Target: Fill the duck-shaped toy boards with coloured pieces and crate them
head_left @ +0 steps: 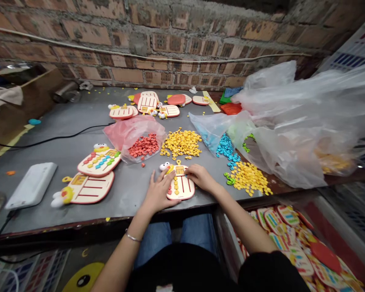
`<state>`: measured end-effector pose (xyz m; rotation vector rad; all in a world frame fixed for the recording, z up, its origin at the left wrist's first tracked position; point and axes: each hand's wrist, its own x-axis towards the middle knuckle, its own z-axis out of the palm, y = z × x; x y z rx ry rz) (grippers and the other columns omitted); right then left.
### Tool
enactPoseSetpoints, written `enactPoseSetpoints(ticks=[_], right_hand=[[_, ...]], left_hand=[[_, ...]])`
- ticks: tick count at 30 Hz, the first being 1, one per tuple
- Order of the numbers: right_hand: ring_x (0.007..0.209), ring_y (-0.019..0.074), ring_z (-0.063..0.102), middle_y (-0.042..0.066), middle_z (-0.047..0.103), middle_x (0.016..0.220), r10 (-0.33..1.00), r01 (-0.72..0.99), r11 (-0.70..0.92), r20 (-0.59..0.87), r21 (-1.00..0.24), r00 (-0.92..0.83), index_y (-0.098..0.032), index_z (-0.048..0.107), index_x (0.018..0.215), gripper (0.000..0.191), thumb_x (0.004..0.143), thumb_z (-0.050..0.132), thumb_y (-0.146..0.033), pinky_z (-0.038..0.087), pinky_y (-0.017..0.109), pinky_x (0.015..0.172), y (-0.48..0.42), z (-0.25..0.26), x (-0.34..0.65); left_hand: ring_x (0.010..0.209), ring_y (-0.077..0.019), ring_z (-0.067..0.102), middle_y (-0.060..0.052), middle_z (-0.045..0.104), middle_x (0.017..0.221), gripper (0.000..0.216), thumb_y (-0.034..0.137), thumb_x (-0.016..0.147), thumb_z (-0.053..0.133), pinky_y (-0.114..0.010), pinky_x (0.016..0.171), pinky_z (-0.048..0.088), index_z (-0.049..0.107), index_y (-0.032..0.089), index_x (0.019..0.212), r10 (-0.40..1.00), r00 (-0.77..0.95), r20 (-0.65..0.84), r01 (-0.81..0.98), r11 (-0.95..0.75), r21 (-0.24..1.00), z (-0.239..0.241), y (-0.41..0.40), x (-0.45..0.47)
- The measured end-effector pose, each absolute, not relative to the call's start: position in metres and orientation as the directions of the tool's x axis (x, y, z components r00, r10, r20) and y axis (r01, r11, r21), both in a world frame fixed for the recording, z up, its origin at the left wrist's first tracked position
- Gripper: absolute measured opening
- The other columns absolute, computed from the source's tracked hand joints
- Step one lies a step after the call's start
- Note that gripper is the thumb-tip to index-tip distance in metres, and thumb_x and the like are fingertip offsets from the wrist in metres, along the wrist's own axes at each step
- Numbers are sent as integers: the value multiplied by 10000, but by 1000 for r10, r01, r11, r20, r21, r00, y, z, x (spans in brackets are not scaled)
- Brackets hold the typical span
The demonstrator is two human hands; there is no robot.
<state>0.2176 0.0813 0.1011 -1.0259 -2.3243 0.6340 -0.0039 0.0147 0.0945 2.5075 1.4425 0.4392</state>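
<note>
A duck-shaped toy abacus board (pixel 180 187) lies at the near edge of the grey table (pixel 67 146), with yellow beads on one of its rows. My left hand (pixel 158 192) rests flat on the board's left side, fingers stretched out. My right hand (pixel 200 177) is over the board's top right, fingers curled in a pinch; what they hold is too small to make out. Just beyond lie piles of yellow beads (pixel 181 143), red beads (pixel 144 146) on a pink bag, blue beads (pixel 226 148) and more yellow beads (pixel 250 178).
Two more boards (pixel 88 178) lie at the left, one filled with coloured beads. Several boards (pixel 149 104) sit near the brick wall. Big clear plastic bags (pixel 298 121) crowd the right. A white device (pixel 32 184) with a cable lies at the left. A crate of finished boards (pixel 295 239) stands below right.
</note>
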Motion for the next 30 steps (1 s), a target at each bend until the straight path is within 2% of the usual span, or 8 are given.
enactPoseSetpoints(ticks=[3,8,10,12,14,20,25,30], right_hand=[[748,165,572,37,651,792,809,484,540,265,-689,-525,-163,649,859,124,781,647,-67,443,275,701,79,98,210],[788,163,608,38,672,861,698,332,503,149,-798,-700,-186,695,905,146,787,707,-272,478,281,735,70,109,226],[782,166,613,44,679,872,791,376,454,172,-808,-586,-190,698,927,175,823,663,-326,488,289,733,73,113,249],[764,182,608,57,681,861,919,519,386,266,-762,-292,-182,691,932,177,858,594,-310,493,308,716,84,112,276],[781,207,601,84,667,901,928,691,286,372,-663,-27,-173,684,957,189,856,543,-247,496,342,729,102,105,302],[859,244,585,113,617,936,945,902,195,322,-386,-66,-165,681,820,212,757,496,-84,488,381,814,143,80,334],[661,166,554,88,573,943,912,798,200,406,-568,60,-170,614,799,84,769,536,-163,525,344,679,126,81,334],[766,181,598,63,579,932,904,547,344,426,-763,26,-200,574,842,102,819,590,-298,547,304,626,94,98,289]], left_hand=[[1423,-324,220,-120,375,1494,978,555,680,675,-604,1138,24,240,202,1482,866,478,149,802,-499,328,92,15,-5],[1428,-315,212,-124,333,1515,973,567,676,675,-595,1141,21,247,206,1472,876,459,148,812,-481,330,91,16,-5],[1429,-315,208,-125,330,1516,968,562,675,678,-588,1144,23,253,203,1467,876,457,153,812,-482,329,91,15,-5],[1430,-313,208,-125,332,1515,961,554,676,681,-584,1145,23,255,204,1463,873,462,158,809,-487,329,92,15,-4],[1428,-314,214,-130,329,1516,953,549,676,686,-583,1143,34,263,205,1458,873,460,163,807,-488,332,92,15,-4],[1419,-332,231,-153,304,1523,958,532,668,703,-590,1135,69,277,196,1458,881,443,166,811,-473,344,93,14,-4],[1419,-336,229,-149,289,1531,981,535,665,707,-594,1133,83,260,195,1470,886,441,141,815,-461,351,94,14,-4],[1413,-341,241,-146,298,1528,976,542,663,708,-586,1136,96,277,193,1467,885,440,149,817,-464,343,94,14,-4]])
